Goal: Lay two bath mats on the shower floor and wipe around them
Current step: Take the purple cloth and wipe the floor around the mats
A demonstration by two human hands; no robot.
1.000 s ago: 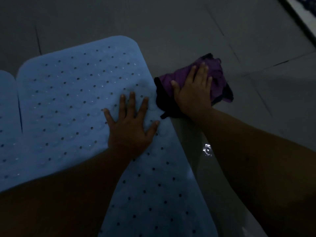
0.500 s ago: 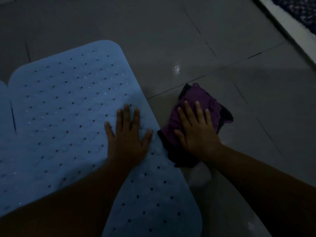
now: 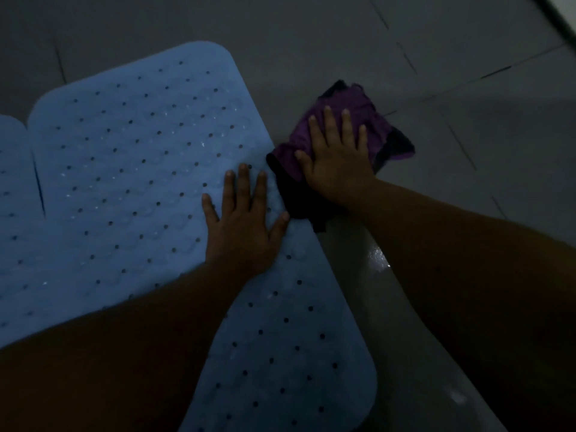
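Observation:
A light blue bath mat [image 3: 134,182] dotted with small holes lies flat on the dark grey tiled floor. A second blue mat [image 3: 12,188] shows only as a strip at the left edge, right beside the first. My left hand [image 3: 246,226] rests flat on the first mat near its right edge, fingers spread. My right hand [image 3: 338,157] presses with straight fingers on a crumpled purple and black cloth [image 3: 343,101] on the floor, which touches the mat's right edge.
Grey floor tiles [image 3: 467,135] with dark grout lines stretch to the right and behind. A wet shine [image 3: 378,257] shows on the floor under my right forearm. A pale raised edge [image 3: 561,14] crosses the top right corner. The room is dim.
My right hand has slid the cloth forward along the mat's right edge from its nearer position half a second ago. My left hand has stayed flat on the mat.

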